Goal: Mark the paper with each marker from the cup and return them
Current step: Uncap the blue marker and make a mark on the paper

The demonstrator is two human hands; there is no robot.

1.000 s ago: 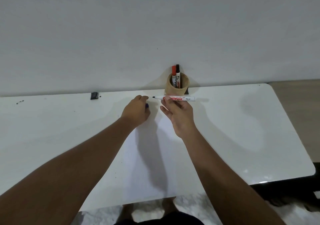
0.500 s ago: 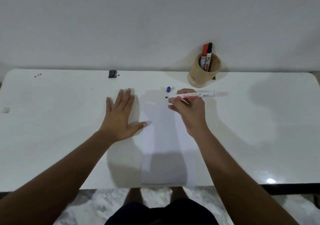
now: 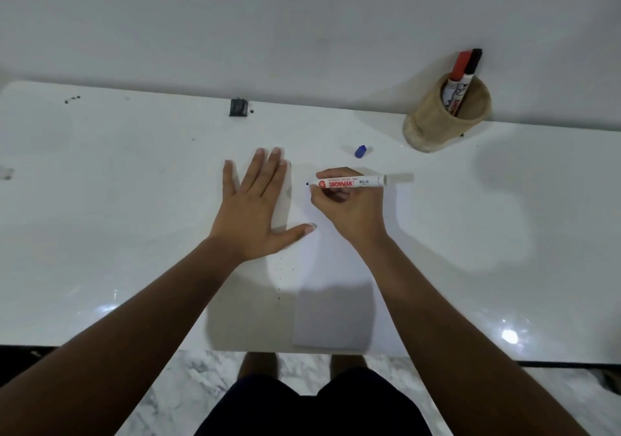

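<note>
Already the right hand (image 3: 349, 208) pinched the uncapped marker (image 3: 349, 183) low over the paper (image 3: 332, 301), the left hand (image 3: 255, 213) spread flat on its edge. Its blue cap (image 3: 360, 151) lay loose near the cup (image 3: 443, 116) and could have rolled off the table (image 3: 100, 200).

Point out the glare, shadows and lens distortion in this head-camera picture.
Head view: bright glare spot on the glossy white table near its front right edge; soft shadows fall beside the tan cylindrical cup and under both arms onto the white paper sheet; the wide-angle lens bows the table's edges; focus is fairly even.
</note>
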